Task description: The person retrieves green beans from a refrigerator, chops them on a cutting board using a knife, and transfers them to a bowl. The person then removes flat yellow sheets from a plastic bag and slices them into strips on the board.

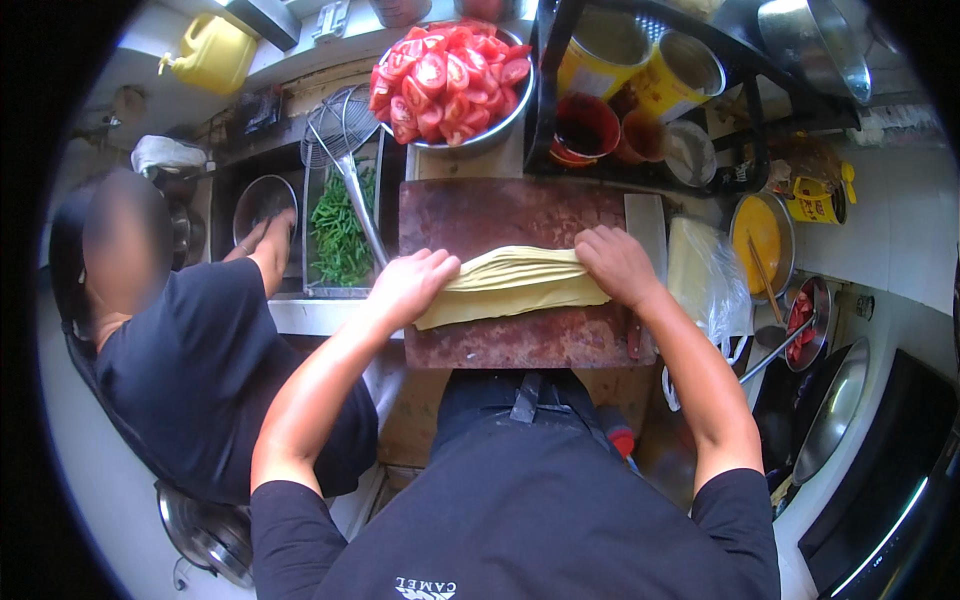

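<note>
A folded stack of thin yellow sheets (517, 296), which look like tofu skin, lies across a reddish-brown cutting board (510, 214). My left hand (416, 281) grips its left end, and my right hand (615, 262) grips its right end. The upper layers are bunched into lengthwise pleats between my hands, while a flat lower layer extends toward me. Along the board's right side lies a cleaver (645, 217); my right hand and forearm hide part of it. More yellow sheets (686, 255) sit in a clear plastic bag just right of the board.
A bowl heaped with cut tomatoes (450, 82) stands behind the board. To the left, a wire skimmer (349, 161) rests over a tray of chopped green vegetables (337, 232). A co-worker (202, 352) reaches into a metal bowl (255, 202). A pot of yellow liquid (757, 229) stands right.
</note>
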Action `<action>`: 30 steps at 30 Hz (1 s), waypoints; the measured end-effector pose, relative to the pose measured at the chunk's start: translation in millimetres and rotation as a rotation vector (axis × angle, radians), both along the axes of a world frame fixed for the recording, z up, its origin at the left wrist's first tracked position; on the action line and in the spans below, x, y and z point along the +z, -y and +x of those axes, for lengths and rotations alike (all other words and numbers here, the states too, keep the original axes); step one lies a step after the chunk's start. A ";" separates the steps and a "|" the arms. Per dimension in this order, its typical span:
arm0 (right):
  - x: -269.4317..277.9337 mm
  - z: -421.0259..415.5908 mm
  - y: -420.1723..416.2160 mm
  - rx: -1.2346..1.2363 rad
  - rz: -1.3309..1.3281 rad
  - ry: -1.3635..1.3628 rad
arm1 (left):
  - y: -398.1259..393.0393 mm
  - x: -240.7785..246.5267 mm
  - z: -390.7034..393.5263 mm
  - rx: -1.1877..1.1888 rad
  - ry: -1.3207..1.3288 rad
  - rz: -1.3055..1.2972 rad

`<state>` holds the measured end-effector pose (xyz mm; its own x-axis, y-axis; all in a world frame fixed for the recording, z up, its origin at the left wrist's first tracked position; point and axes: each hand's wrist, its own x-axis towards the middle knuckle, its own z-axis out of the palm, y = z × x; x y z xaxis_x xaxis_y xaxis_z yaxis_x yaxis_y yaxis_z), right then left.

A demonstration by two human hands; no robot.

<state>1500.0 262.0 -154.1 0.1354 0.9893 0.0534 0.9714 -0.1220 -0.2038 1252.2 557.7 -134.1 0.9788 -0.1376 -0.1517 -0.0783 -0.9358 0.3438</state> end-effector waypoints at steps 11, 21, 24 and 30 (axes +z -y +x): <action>-28.4 -109.5 83.1 -0.393 0.201 0.025 | 55.2 -57.5 -122.6 -0.020 0.239 0.242; -36.9 -157.0 94.1 -0.553 0.115 -0.125 | 86.3 -20.6 -42.4 0.208 0.229 -0.084; -35.1 -160.0 93.5 -0.570 0.131 -0.144 | 126.8 -21.7 35.2 -0.014 0.466 -0.216; -17.6 -137.5 102.7 -0.870 0.337 -0.156 | 153.6 -43.6 73.6 -0.215 0.333 -0.208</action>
<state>1362.5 159.3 -171.7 0.8481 0.4738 0.2371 0.5263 -0.7019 -0.4800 1325.8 404.2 -177.7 0.9154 -0.3378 0.2191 -0.4019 -0.7994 0.4465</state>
